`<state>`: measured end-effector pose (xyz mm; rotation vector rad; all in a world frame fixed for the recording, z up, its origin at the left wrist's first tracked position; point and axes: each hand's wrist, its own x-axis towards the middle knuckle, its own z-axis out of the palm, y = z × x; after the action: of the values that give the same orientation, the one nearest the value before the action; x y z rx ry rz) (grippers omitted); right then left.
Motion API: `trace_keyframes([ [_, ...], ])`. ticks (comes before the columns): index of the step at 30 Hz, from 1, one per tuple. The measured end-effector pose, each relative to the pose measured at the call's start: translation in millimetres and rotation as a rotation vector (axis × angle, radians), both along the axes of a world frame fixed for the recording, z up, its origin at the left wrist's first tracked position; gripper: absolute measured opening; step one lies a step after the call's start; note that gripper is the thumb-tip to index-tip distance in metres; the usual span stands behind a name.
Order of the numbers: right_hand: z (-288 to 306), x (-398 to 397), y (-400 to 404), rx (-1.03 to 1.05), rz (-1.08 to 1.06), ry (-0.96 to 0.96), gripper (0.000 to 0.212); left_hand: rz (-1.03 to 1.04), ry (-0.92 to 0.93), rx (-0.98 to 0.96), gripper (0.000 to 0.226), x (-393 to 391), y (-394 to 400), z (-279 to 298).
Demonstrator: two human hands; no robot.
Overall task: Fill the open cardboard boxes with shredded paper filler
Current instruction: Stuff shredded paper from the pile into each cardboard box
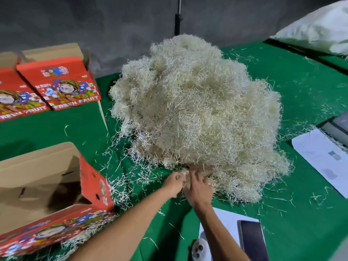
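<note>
Hands, left (174, 182) and right (198, 188), each grip shredded paper filler (195, 113); red boxes (62, 85) read "FRESH FRUIT"

Bright overhead light washes out the straw pile (195, 117), and the wall behind stays dim. Wide-angle bending curves the table (301, 81) edges; the corners look soft
</note>
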<state>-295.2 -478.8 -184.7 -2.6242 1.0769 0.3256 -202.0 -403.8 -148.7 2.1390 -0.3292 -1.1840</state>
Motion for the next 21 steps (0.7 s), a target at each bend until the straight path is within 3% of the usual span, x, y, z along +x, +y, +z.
trace_keyframes([
  [3,5.4,10.1,12.8,0.009,0.006,-0.092,0.049,0.110,0.025,-0.002,0.050,12.3,10.2,-6.3],
  [6,23.8,27.8,30.6,0.096,-0.017,-0.231,0.028,0.379,0.152,-0.081,0.052,20.4,34.1,-5.7],
  [11,73.6,75.6,79.5,0.170,0.070,-0.440,0.043,0.729,0.420,-0.159,0.068,31.1,85.2,22.0],
  [14,110.0,99.6,113.4,0.140,0.135,-0.606,0.042,1.015,0.772,-0.456,0.069,41.3,104.3,62.4],
  [16,138.1,112.4,132.5,0.134,0.136,-0.716,0.049,1.156,0.896,-0.732,0.059,45.6,111.1,96.1],
  [19,188.7,130.0,156.8,0.110,0.185,-0.880,0.050,1.225,0.911,-1.043,0.051,61.6,127.0,156.6],
  [21,224.7,142.1,174.4,0.083,0.250,-1.003,0.045,1.084,0.804,-1.151,0.080,71.4,151.8,197.3],
])
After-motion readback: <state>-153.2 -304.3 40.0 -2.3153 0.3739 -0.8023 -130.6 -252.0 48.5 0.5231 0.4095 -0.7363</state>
